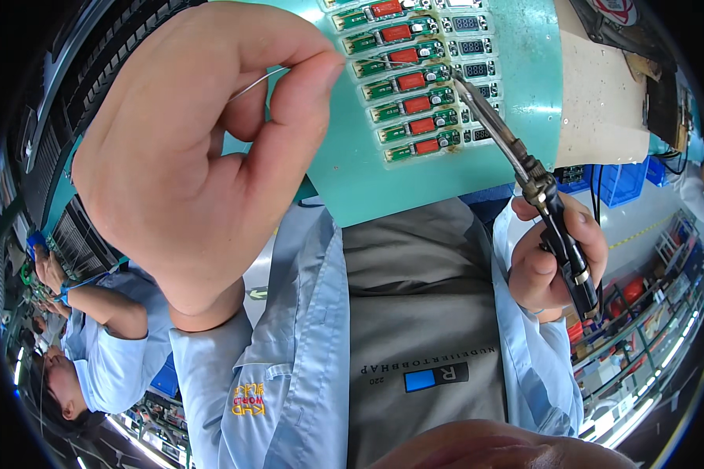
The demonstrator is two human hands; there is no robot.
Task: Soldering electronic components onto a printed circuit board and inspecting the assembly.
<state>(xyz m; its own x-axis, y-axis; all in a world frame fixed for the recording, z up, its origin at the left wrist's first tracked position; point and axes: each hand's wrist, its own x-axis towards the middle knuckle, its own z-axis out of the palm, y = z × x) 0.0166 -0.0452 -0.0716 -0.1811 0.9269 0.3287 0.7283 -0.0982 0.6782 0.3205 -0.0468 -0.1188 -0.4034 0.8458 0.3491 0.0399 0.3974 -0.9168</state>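
My left hand [199,156] looms large at the upper left, its thumb and index finger pinched on a thin strand of solder wire [256,84]. The wire's end reaches past the fingertips over the small green circuit boards [374,90]. My right hand [540,266] grips the black handle of a soldering iron [511,146]. Its metal shaft slants up and left, with the tip at the right end of one board; whether it touches cannot be made out. Each board carries a red block component [411,80], and small dark digit displays [475,70] line up beside the boards.
The boards lie in a column on a teal work surface [383,191]. A beige panel [602,102] adjoins it on the right, with blue bins [623,184] below. Black ribbed racks [86,78] stand at the left, where another person in a light blue sleeve [125,367] works.
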